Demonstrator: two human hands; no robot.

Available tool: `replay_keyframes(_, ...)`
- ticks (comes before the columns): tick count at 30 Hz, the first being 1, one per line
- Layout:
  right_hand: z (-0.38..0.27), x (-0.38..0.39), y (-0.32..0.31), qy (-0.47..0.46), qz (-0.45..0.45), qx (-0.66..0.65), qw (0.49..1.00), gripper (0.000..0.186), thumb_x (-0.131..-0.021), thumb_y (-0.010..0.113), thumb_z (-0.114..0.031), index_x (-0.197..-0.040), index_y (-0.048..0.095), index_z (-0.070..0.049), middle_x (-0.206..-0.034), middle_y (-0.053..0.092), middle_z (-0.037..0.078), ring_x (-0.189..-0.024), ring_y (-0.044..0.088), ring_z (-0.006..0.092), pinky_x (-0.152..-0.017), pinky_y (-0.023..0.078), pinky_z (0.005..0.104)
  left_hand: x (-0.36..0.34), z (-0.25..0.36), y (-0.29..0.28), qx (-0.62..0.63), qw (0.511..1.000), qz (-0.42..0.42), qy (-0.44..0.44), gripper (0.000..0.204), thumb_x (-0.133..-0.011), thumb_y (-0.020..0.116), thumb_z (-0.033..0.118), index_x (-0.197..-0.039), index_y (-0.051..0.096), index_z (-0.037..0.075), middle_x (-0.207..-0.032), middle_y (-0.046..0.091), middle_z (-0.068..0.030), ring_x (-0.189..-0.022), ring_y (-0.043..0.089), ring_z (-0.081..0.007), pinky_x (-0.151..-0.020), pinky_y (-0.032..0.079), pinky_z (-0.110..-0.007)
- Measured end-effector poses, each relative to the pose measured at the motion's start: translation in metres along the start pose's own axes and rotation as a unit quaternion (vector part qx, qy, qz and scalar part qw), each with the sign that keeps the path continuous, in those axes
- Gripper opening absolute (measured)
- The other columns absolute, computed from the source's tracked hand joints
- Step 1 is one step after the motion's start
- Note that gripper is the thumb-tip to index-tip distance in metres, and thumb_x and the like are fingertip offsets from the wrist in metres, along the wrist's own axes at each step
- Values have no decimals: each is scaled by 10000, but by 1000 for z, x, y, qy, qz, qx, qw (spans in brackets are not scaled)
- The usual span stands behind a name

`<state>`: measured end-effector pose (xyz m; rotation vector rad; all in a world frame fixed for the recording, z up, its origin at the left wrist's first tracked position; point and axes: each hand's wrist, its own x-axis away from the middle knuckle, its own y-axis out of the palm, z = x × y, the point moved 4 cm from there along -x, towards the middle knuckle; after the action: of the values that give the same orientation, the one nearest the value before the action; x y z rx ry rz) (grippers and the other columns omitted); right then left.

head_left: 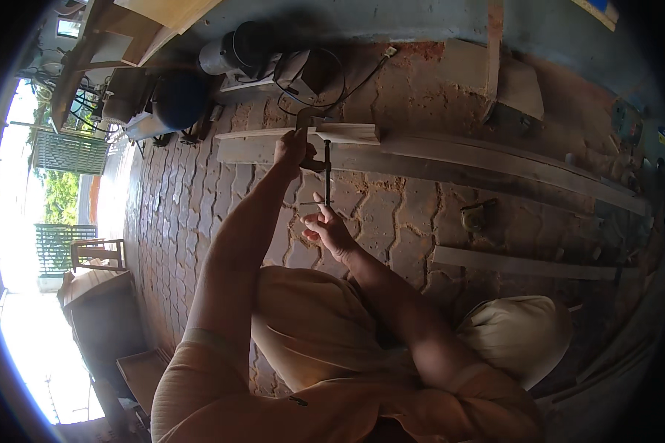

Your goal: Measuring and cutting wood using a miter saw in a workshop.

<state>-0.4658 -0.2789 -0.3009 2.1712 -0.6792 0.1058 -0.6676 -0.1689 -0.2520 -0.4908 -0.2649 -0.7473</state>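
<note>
Down low over the paved floor [192,221], knees bent wide, working right at the wood! Gripping the metal clamp [317,165] with the left hand [292,151], fingers wrapped round its frame. Holding the right hand [331,230] nearer in, fingers parted and loosely curled, index finger up at the thin crossbar [307,203] of the screw [327,177]; not closed round it, and cannot tell how firmly touching. Hands apart, then: one on the frame, one by the screw's near end.

And look at that clamp! Set across a short pale wood piece [355,133] near the left end of a long beam [495,159], reaching over from the far side, with the screw pointing in from the near side. Cannot tell how tightly biting. Following the beam now: stretched lengthways, out toward the floor's right edge. Glancing closer in, to a thin wooden strip [524,263] on the right, with a small tool [473,215], kind unclear, between strip and beam. Off to the floor's far edge: past a grey-and-black machine [247,52], with a dark cable [343,81] looped beside it, to a dark blue tank [179,100] farther left. Over at the floor's left edge, spotting a wooden stool [100,255].
</note>
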Motion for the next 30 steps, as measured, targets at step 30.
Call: replay_keyframes(30,45,-12,-24,118,103,-72,985,790,-958,580,-115,-1639,182,-150,-1130,665,78,-813,664,155,-808,576,359,-40,-53,5,103,988,-115,5,369,-1016,557,370,-1082,666,23,-741,657,-86,-603,597,-179,-593,490,-339)
